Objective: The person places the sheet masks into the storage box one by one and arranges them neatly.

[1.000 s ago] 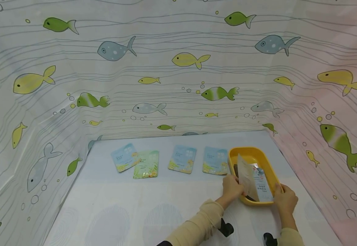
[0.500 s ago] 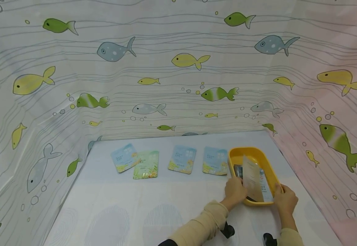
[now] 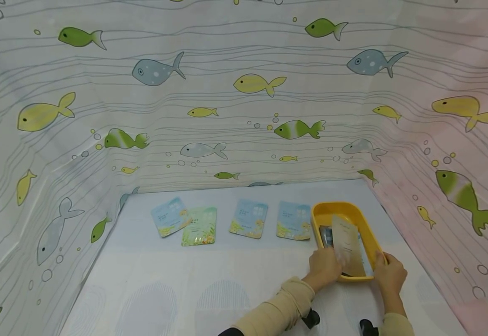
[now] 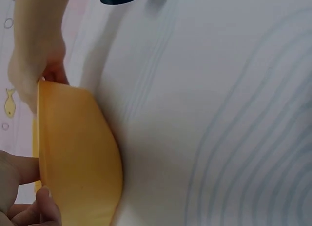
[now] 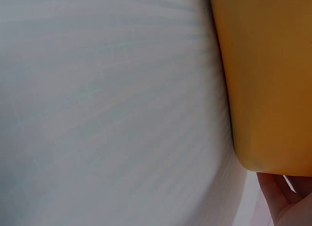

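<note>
A yellow plastic tray (image 3: 366, 226) stands at the right of the table with several flat packets in it. My right hand (image 3: 390, 273) grips its right front rim. My left hand (image 3: 325, 267) reaches over the tray's left front rim, fingers curled at the lower left edge of a flat beige packet (image 3: 348, 247), which it holds. A light blue packet (image 3: 366, 256) and a dark packet (image 3: 326, 235) show partly beneath the beige one. In the left wrist view, the left hand (image 4: 27, 201) has fingers over the tray's rim; the fingertips at the packet are hidden there.
On the table left of the tray lie a blue packet (image 3: 293, 220), another blue packet (image 3: 248, 218), a green packet (image 3: 199, 226) and a tilted blue packet (image 3: 170, 216) that overlaps the green one. A fish-print cloth (image 3: 244, 130) hangs around the back and sides.
My left hand has moved slightly right and toward me, and the beige packet has shifted right in the tray, covering more of the light blue packet. The right hand keeps its hold on the rim.
</note>
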The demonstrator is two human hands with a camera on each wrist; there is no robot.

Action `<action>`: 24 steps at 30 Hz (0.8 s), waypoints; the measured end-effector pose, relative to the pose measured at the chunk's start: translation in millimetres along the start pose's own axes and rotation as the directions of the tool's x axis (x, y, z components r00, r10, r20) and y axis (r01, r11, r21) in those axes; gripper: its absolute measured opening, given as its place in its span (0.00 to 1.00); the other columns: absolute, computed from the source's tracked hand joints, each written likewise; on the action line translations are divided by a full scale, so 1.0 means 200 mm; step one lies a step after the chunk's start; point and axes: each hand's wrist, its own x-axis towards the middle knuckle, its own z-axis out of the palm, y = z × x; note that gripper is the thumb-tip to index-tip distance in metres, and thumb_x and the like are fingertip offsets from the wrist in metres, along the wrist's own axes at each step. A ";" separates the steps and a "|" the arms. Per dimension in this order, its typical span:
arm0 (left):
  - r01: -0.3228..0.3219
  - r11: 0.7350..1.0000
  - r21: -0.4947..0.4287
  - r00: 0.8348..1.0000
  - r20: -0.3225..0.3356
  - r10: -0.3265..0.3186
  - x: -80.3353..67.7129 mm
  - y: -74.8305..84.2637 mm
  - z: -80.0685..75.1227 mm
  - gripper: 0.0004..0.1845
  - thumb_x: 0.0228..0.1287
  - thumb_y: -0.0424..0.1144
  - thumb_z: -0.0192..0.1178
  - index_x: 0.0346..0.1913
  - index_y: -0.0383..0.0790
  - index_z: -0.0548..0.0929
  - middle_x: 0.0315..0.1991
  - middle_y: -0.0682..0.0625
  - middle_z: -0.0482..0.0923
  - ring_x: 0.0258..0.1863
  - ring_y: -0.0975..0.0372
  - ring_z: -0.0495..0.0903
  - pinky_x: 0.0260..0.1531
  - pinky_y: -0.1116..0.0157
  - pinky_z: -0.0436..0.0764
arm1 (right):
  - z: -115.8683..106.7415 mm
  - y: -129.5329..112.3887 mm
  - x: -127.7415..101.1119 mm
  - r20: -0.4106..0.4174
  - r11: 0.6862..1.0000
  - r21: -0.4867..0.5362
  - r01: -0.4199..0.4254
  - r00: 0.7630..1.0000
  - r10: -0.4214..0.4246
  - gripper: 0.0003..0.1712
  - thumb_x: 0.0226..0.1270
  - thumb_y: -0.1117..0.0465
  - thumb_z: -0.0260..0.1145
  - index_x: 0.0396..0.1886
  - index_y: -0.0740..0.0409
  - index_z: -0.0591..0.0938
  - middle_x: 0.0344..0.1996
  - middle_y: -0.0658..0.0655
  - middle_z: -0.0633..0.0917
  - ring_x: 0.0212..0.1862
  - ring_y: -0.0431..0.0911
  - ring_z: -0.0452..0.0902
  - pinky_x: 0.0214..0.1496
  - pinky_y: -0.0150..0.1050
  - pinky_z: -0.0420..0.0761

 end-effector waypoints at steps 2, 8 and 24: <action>0.000 0.999 0.032 1.000 -0.006 0.000 -0.01 0.01 0.00 0.23 0.57 0.55 0.60 0.10 0.49 0.70 0.14 0.56 0.74 0.16 0.63 0.77 0.10 0.67 0.68 | 0.00 0.01 0.00 -0.001 1.000 -0.002 0.008 1.000 -0.008 0.20 0.68 0.61 0.53 0.45 0.77 0.78 0.42 0.79 0.77 0.44 0.75 0.70 0.45 0.63 0.68; -0.002 0.995 0.097 1.000 0.030 -0.001 -0.01 0.02 -0.01 0.20 0.55 0.52 0.62 0.13 0.48 0.74 0.16 0.55 0.76 0.17 0.63 0.78 0.11 0.67 0.69 | 0.01 0.01 0.00 0.009 1.000 -0.007 0.003 1.000 -0.003 0.21 0.69 0.60 0.53 0.45 0.77 0.77 0.43 0.79 0.77 0.44 0.75 0.69 0.45 0.64 0.67; 0.005 0.993 0.122 0.994 0.110 -0.019 -0.01 0.04 -0.02 0.17 0.46 0.48 0.68 0.12 0.48 0.72 0.17 0.56 0.74 0.19 0.65 0.75 0.13 0.67 0.69 | -0.01 -0.03 -0.01 0.029 0.999 -0.001 -0.033 0.999 0.033 0.21 0.70 0.61 0.51 0.47 0.78 0.76 0.45 0.79 0.76 0.47 0.75 0.69 0.51 0.64 0.67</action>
